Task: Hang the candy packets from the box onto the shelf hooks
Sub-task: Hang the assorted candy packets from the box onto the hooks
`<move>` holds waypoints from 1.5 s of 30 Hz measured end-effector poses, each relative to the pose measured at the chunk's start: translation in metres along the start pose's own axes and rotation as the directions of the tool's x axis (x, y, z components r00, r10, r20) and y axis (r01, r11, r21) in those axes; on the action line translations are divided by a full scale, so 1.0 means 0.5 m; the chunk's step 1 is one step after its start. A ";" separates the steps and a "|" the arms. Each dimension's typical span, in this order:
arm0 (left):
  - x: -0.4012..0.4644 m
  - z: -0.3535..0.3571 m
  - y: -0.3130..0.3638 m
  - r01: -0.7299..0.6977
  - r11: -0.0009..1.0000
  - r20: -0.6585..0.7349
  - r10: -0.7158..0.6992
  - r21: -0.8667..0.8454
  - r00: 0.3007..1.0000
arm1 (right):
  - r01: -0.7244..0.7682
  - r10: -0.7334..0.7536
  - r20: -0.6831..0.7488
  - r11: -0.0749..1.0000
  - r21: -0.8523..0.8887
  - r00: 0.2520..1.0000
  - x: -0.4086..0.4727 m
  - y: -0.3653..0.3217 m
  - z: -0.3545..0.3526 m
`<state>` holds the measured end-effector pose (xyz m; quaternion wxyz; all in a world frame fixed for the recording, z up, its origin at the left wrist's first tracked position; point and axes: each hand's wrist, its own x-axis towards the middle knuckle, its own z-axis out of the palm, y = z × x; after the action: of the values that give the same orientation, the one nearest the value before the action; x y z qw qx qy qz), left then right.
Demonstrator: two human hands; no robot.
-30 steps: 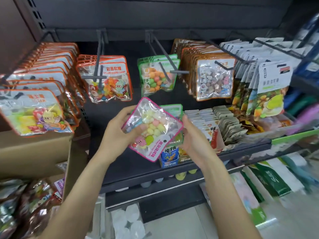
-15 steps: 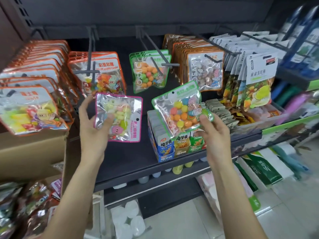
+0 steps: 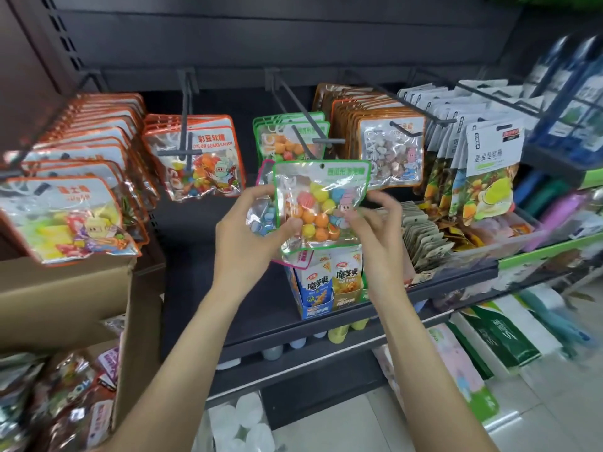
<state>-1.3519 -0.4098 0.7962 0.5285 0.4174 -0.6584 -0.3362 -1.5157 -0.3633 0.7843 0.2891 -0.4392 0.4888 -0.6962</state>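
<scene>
A green-edged candy packet (image 3: 321,203) stands upright in front of a pink-edged candy packet (image 3: 262,212), which shows only at its left and bottom edges. My left hand (image 3: 248,236) grips both packets from the left, thumb on the green one's front. My right hand (image 3: 375,230) pinches the green packet's lower right edge. Just above them a shelf hook (image 3: 301,115) carries matching green-edged packets (image 3: 287,138). The cardboard box (image 3: 65,305) stands at the lower left with more packets (image 3: 55,396) inside.
Orange-edged packets fill the hooks at the left (image 3: 81,177), at the centre left (image 3: 202,164) and at the right (image 3: 388,148). White pouches (image 3: 489,177) hang further right. Small snack cartons (image 3: 329,282) stand on the dark shelf (image 3: 254,298) under my hands.
The two packets were held apart, pink in my left hand and green in my right. Both hands have come together and the green packet now lies over the pink one.
</scene>
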 end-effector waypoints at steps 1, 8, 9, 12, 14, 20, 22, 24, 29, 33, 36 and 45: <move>0.003 0.000 0.000 -0.008 1.000 -0.003 0.008 0.013 1.000 | 0.067 -0.066 0.023 0.997 -0.032 0.998 0.014 -0.006 0.004; 0.032 0.006 -0.014 0.019 1.000 -0.051 -0.018 0.015 0.999 | 0.314 -0.274 0.158 0.872 -0.376 0.949 0.076 0.007 0.036; 0.035 0.006 -0.017 0.022 1.000 -0.052 -0.021 0.018 0.998 | 0.316 -0.277 0.157 0.875 -0.367 0.948 0.077 0.007 0.037; 0.035 0.007 -0.021 0.030 0.999 -0.049 -0.029 0.020 0.998 | 0.329 -0.289 0.163 0.872 -0.363 0.943 0.072 0.003 0.037; 0.032 0.007 -0.021 0.024 1.000 -0.048 -0.023 0.017 0.999 | 0.329 -0.289 0.161 0.871 -0.365 0.944 0.069 0.004 0.036; 0.032 0.007 -0.014 0.016 1.000 -0.068 -0.014 0.020 0.998 | 0.302 -0.271 0.133 0.872 -0.386 0.953 0.075 0.011 0.041; 0.037 0.005 -0.015 0.019 1.000 -0.078 -0.017 0.021 0.997 | 0.299 -0.266 0.137 0.862 -0.410 0.954 0.085 0.019 0.051; 0.043 0.002 -0.017 0.019 0.999 -0.095 -0.016 0.030 0.995 | 0.296 -0.266 0.130 0.854 -0.428 0.955 0.107 0.031 0.063; 0.044 -0.031 -0.047 0.102 0.987 -0.124 -0.086 0.128 0.989 | 0.312 -0.298 0.111 0.799 -0.515 0.948 0.211 0.067 0.106; 0.031 -0.064 -0.065 0.147 0.979 -0.142 -0.127 0.139 0.982 | 0.340 -0.359 0.085 0.744 -0.576 0.930 0.273 0.093 0.150; 0.023 -0.073 -0.056 0.144 0.983 -0.111 -0.132 0.110 0.985 | 0.345 -0.366 0.096 0.710 -0.614 0.926 0.290 0.108 0.164; 0.028 -0.061 -0.027 0.051 0.998 0.007 -0.051 0.039 0.999 | 0.318 -0.295 0.130 0.793 -0.520 0.947 0.161 0.076 0.099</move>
<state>-1.3209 -0.4286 0.7966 0.5088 0.4430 -0.6561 -0.3384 -1.5083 -0.4650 0.7820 0.0490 -0.5899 0.5791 -0.5606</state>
